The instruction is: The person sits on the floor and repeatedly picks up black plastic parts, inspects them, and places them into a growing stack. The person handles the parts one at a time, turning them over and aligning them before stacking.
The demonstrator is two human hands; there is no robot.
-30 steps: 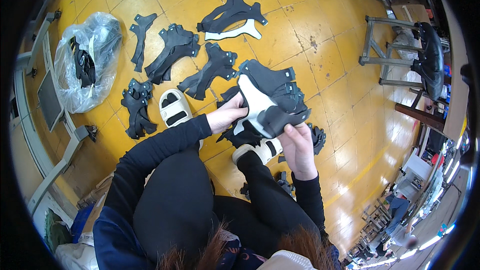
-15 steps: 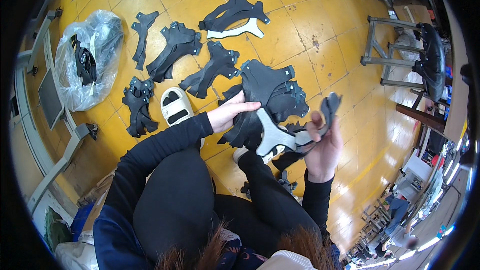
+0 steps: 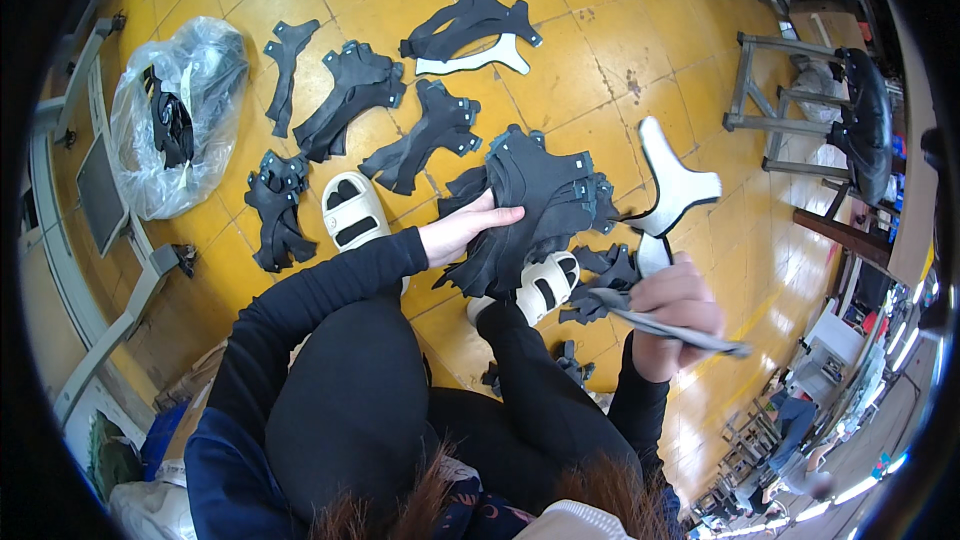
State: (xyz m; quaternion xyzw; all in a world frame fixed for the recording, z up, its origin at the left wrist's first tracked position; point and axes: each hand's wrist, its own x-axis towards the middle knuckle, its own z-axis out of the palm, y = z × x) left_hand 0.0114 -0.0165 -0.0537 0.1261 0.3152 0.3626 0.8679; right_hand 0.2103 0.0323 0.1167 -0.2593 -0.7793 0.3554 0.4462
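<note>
My left hand [image 3: 458, 232] grips a thick stack of black Y-shaped fabric pieces [image 3: 540, 185], the thumb lying on top and the fingers underneath. To its right, my right hand [image 3: 678, 302] is closed round a few loose fabric pieces. One of these, a Y-shaped fabric piece [image 3: 675, 180], stands up beyond the hand with its white side showing and a dark edge. A grey strip [image 3: 690, 332] of fabric sticks out below the fingers toward the right. More dark fabric pieces [image 3: 600, 290] lie on the floor beside the right shoe.
Several piles of black fabric pieces [image 3: 350, 100] are spread over the yellow tiled floor [image 3: 590, 60]. A clear plastic bag [image 3: 215, 130] with dark pieces inside stands at left. Cream sandals [image 3: 352, 212] are on my feet. A metal-framed stool [image 3: 860, 125] stands at far right.
My right hand has turned over and moved slightly right and down. The Y-shaped piece it holds has swung away from the stack, its white side now facing up. My left hand stays on the stack.
</note>
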